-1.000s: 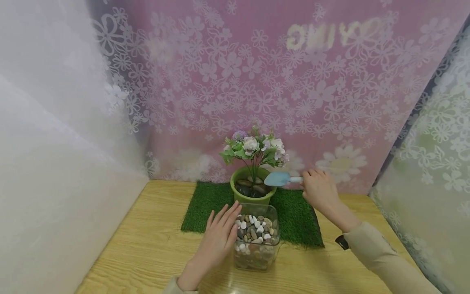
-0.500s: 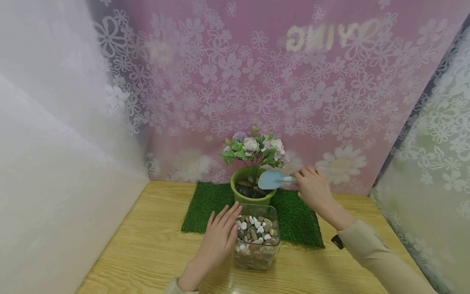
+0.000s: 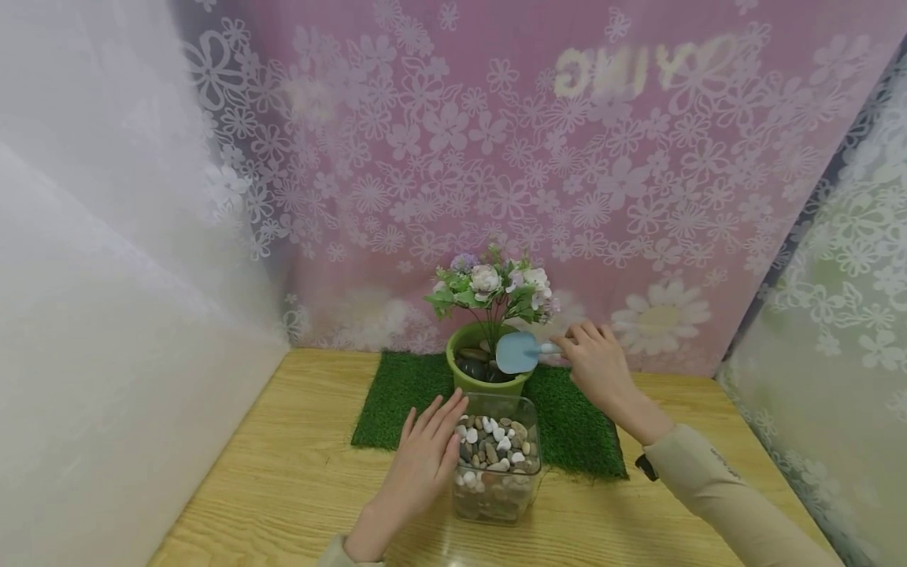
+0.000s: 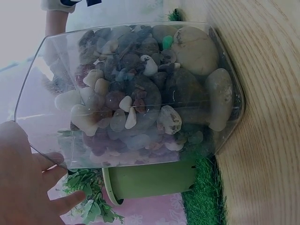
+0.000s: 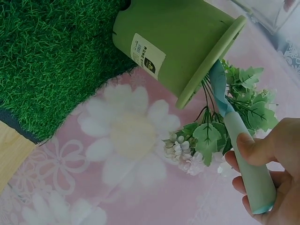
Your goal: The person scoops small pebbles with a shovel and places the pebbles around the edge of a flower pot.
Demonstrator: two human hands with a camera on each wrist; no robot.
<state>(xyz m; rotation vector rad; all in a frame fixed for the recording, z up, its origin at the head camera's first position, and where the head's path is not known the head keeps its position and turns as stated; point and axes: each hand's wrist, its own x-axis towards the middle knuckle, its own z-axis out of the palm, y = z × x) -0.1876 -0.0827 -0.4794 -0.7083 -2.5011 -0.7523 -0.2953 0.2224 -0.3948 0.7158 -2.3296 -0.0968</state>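
My right hand grips the pale handle of a small blue trowel. In the right wrist view the trowel's blade dips past the rim of a green flowerpot. Inside the pot are large dark and brown stones, with artificial flowers standing among them. My left hand rests with spread, fairly straight fingers against the left side of a clear square container. White, brown and grey pebbles fill part of that container, which stands in front of the pot.
The pot stands on a green artificial grass mat laid on a wooden table. A pink flowered curtain hangs right behind it. Pale sheets close in the left and right sides.
My right hand has moved a little left, and the trowel's blade has shifted left and tilted downward over the pot. My left hand stays at the container.
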